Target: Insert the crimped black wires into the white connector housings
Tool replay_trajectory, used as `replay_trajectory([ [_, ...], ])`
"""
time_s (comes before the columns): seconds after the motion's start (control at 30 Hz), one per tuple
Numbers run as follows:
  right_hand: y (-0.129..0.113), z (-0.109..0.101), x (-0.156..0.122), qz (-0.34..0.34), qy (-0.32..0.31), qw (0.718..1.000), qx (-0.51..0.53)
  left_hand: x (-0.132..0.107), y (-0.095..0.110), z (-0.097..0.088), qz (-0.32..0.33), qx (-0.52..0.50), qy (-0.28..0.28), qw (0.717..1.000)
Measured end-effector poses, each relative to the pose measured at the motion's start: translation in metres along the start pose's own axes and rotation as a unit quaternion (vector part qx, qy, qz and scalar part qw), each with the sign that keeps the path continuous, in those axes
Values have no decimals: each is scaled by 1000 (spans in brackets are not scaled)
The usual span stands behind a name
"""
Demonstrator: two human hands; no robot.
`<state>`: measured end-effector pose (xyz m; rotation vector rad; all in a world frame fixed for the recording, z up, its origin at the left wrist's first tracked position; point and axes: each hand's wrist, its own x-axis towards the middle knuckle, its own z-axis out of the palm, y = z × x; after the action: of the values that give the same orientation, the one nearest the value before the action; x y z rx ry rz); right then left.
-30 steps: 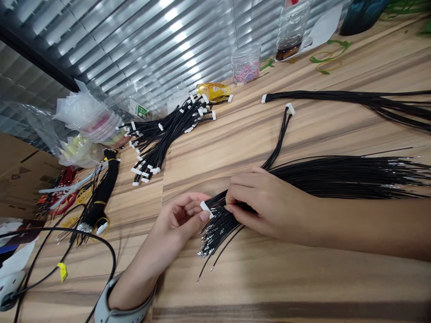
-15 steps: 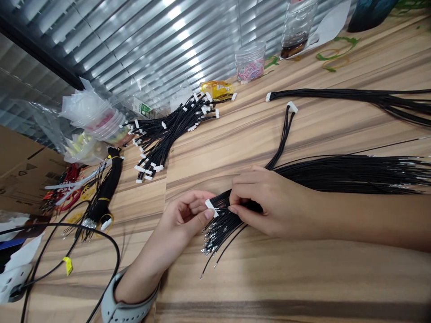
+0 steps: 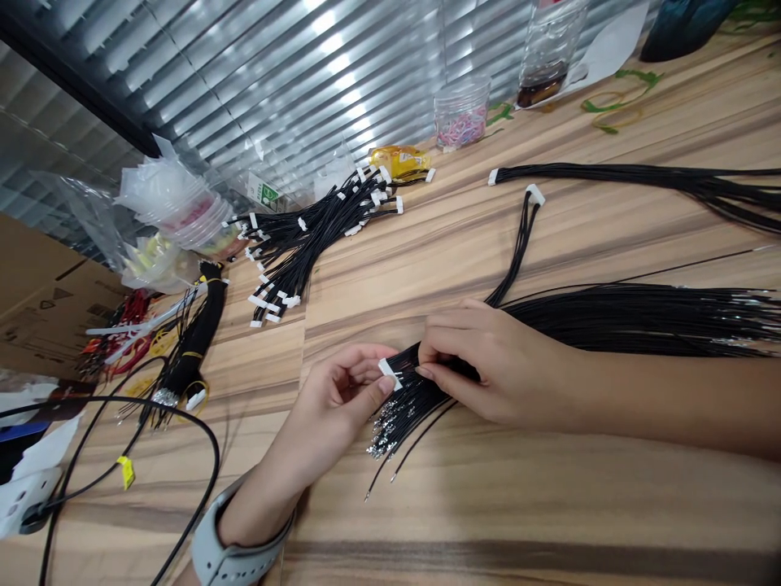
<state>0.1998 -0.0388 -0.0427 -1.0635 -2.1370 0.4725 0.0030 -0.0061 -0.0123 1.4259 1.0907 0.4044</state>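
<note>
A white connector housing (image 3: 390, 373) is pinched between the thumb and fingers of my left hand (image 3: 345, 396). Black wires run from its right side toward my right hand (image 3: 479, 358), whose thumb and forefinger are pressed together on a thin black wire close to the housing. Below both hands lies a thick bundle of black wires (image 3: 406, 411) with silvery crimped ends, and two stray wires stick out under it. The bundle passes beneath my right hand and continues right as a long fan (image 3: 634, 317). A short cable with a white plug (image 3: 535, 195) emerges behind that hand.
Finished-looking cables with white plugs (image 3: 323, 236) lie piled at the back. A tied black wire bundle (image 3: 192, 342) and a looped black cord (image 3: 213, 443) are on the left. Along the blinds stand stacked plastic tubs (image 3: 189, 216), a jar of small bands (image 3: 462, 114) and a bottle (image 3: 549, 57).
The view has shifted slightly, so everything sits a little further right. Both hands keep the same grip, and the housing stays in my left fingers.
</note>
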Motion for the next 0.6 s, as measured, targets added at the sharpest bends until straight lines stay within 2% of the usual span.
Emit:
replay_trajectory([
  [0.17, -1, -1, 0, 1, 5, 1000, -2, 1, 3, 2, 0, 4, 9, 1000],
  [0.6, -3, -4, 1, 19, 3, 999, 49, 3, 4, 2, -1, -48, -14, 999],
])
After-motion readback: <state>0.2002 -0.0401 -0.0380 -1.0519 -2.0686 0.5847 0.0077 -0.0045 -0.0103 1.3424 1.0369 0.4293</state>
